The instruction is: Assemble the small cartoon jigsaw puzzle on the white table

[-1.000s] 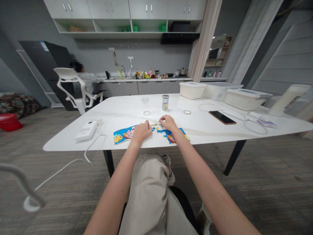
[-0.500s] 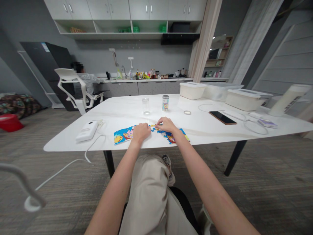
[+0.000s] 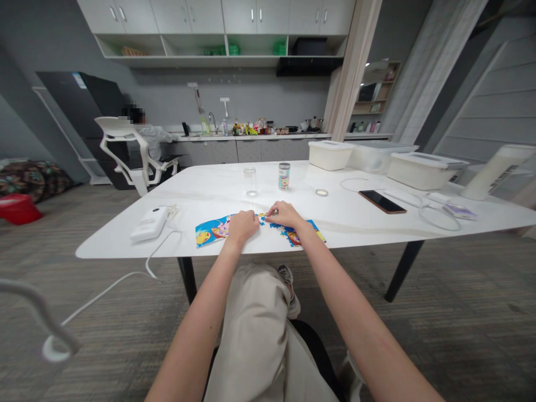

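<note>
A partly joined jigsaw puzzle lies near the table's front edge, its left section [image 3: 205,234] blue with a yellow figure and its right section [image 3: 315,228] partly covered by my right wrist. Over the inner end of the left section rests my left hand [image 3: 243,225], fingers curled down against the puzzle. My right hand [image 3: 285,214] is pinched just beyond the gap, on what looks like a small jigsaw piece; the fingertips partly hide it. Several loose blue and yellow pieces [image 3: 274,225] lie between the hands.
Behind the hands stand a clear jar [image 3: 250,182] and a printed can [image 3: 283,177], with a round lid [image 3: 321,192] beside them. A phone [image 3: 382,201], cables and white bins [image 3: 330,156] are to the right. A white power bank [image 3: 149,224] lies left. A person sits at the far counter.
Both hands stay in nearly the same place; the right fingers shift very slightly at the pieces. The whole view has drifted a little.
</note>
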The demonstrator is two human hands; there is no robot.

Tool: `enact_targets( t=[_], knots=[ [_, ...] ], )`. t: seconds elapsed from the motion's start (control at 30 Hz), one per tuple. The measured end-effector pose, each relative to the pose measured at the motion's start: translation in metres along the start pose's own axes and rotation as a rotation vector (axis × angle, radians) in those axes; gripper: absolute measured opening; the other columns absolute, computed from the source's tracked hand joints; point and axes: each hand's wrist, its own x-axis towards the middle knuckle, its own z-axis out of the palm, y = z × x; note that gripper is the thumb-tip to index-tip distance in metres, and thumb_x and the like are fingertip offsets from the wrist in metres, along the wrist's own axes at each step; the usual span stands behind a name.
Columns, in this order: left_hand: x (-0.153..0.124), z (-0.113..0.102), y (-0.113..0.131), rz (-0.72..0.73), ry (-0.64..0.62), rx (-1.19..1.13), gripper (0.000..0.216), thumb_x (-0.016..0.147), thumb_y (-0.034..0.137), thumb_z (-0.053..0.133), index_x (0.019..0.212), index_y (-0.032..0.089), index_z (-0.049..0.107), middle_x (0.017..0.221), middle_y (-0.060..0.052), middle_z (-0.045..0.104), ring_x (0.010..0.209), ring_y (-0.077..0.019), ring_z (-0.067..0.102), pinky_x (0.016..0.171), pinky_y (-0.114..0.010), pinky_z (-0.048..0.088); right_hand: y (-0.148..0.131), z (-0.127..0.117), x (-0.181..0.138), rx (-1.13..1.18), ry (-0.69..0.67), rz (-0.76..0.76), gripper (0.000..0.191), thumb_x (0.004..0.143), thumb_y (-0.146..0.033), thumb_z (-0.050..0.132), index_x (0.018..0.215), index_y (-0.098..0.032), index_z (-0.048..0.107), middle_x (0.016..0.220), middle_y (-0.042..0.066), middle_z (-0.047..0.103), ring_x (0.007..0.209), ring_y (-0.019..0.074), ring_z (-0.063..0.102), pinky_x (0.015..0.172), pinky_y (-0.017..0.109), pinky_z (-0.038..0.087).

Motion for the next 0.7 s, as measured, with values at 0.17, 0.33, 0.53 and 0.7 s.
enact_targets(
  t=[0.17,0.33,0.53,0.7],
  knots=[
    [0.0003,0.0019,-0.0009,0.008,0.010,0.011,0.040,0.093,0.027,0.036,0.102,0.014,0.073,0.098,-0.017,0.073,0.097,-0.0295,0.069,0.082,-0.037,0.051,0.0029,0.0030,0.0010,0.003,0.016,0.002,0.021,0.082,-0.040,0.069,0.081,-0.020,0.077,0.095,0.007,0.072,0.093,0.0190,0.062,0.084,0.028,0.043],
    [-0.0003,0.0011,-0.0008,0.022,0.012,0.006,0.040,0.092,0.026,0.036,0.101,0.013,0.073,0.097,-0.017,0.073,0.097,-0.0302,0.069,0.081,-0.037,0.051,0.0049,0.0037,0.0012,0.001,0.023,0.006,0.018,0.086,-0.029,0.061,0.084,-0.020,0.076,0.093,0.005,0.072,0.090,0.0174,0.061,0.084,0.028,0.043],
    [0.0000,0.0006,-0.0004,0.022,0.012,0.000,0.040,0.092,0.025,0.036,0.100,0.013,0.073,0.098,-0.018,0.073,0.096,-0.0302,0.069,0.081,-0.037,0.052,0.0078,0.0060,0.0020,0.060,-0.009,-0.037,0.014,0.079,-0.021,0.063,0.085,-0.022,0.076,0.090,0.002,0.073,0.084,0.0153,0.062,0.082,0.025,0.044],
    [-0.0008,-0.0001,0.0000,0.023,0.015,0.003,0.041,0.092,0.025,0.036,0.100,0.013,0.073,0.098,-0.017,0.073,0.095,-0.0299,0.070,0.080,-0.037,0.052,0.0086,0.0056,0.0025,0.085,-0.005,-0.040,0.018,0.079,-0.017,0.060,0.087,-0.021,0.076,0.089,0.002,0.072,0.084,0.0155,0.061,0.083,0.026,0.044]
  ],
)
